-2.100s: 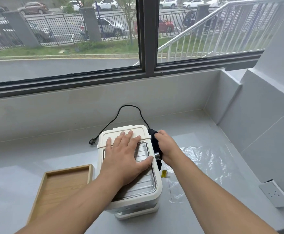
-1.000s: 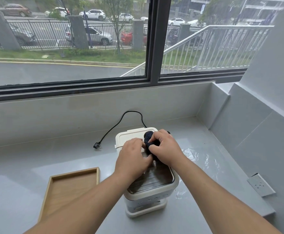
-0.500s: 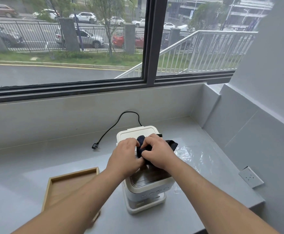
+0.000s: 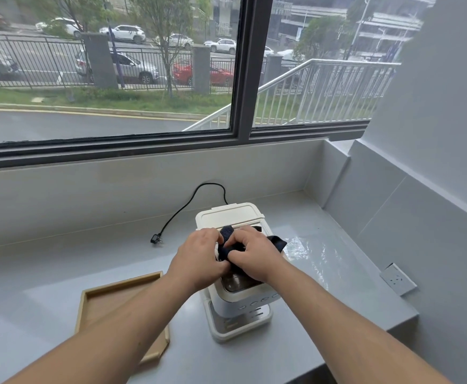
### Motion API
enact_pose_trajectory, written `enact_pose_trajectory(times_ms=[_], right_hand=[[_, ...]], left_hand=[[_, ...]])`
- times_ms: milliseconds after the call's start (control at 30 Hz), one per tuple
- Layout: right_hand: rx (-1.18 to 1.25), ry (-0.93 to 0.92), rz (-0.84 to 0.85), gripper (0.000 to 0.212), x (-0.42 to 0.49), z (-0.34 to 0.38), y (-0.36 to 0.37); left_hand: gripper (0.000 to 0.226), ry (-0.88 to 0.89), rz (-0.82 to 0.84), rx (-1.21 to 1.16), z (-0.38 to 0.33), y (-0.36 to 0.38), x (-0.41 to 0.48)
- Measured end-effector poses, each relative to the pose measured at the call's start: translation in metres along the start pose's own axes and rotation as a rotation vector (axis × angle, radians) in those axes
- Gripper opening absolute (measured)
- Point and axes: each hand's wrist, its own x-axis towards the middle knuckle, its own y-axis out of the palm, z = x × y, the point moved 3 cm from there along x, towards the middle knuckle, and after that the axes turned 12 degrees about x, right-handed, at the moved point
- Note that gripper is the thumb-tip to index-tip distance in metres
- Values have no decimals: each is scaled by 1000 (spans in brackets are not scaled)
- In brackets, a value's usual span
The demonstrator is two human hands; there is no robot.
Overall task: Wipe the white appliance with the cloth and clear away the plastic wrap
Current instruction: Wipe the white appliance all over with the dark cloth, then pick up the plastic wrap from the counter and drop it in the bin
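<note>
The white appliance (image 4: 231,217) stands upright on the grey counter (image 4: 60,267), its metal top mostly hidden under my hands. A dark blue cloth (image 4: 228,239) is bunched on top of it. My left hand (image 4: 199,259) and my right hand (image 4: 253,252) both pinch the cloth above the appliance's top, thumbs and fingers closed on its folds. One corner of the cloth sticks out to the right. Clear plastic wrap (image 4: 310,253) lies flat and crinkled on the counter right of the appliance.
A shallow wooden tray (image 4: 107,297) lies at the front left, partly under my left forearm. The appliance's black cord and plug (image 4: 154,239) trail to the back left. A white socket plate (image 4: 397,278) sits on the right wall. The counter's front edge runs at the lower right.
My left hand left the appliance's top and joined the right hand on the cloth, which moved from the appliance's right side onto its top. The view has pulled back slightly.
</note>
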Motion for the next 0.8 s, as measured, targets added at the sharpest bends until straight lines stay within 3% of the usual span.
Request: enact_pose_trajectory(times_ms=[233,367,500,633,800], right_hand=[[89,68,-25,58,-23,5,-4],[103,26,-150,47,-32,8,-24],[-150,-56,-281,44,-39,9,-49],[-384,-20,-277,64,-48,0,-69],[-488,53,-289,85,-60,-26,-93]], left_hand=[[50,33,-47,-97,-2,-17,-9],[56,94,-120,-50,-14,-30,-8],[71,168,-128,69,-29,-35,-3],[79,238,-138,125,-50,-36,5],[86,292,-114,185,-79,-25,17]])
